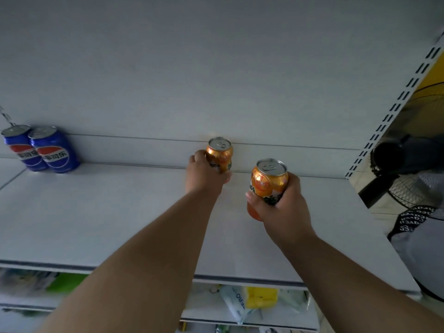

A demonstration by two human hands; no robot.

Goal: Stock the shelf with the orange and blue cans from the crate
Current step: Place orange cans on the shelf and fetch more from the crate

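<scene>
Each of my hands holds an orange can over the white shelf [101, 212]. My left hand [204, 173] grips one orange can [221, 150] upright at the back of the shelf, close to the rear panel. Nearer to me and further right, my right hand [284, 207] is wrapped around a second orange can [269, 181], held upright just above the shelf board. Two blue cans [39, 149] stand side by side at the far left against the back panel. The crate is not in view.
A slotted upright [394, 109] bounds the shelf on the right; beyond it stands a black fan [403, 162]. Lower shelves hold packaged goods, green and yellow [260, 296]. Bare shelf board stretches between the blue cans and my left hand.
</scene>
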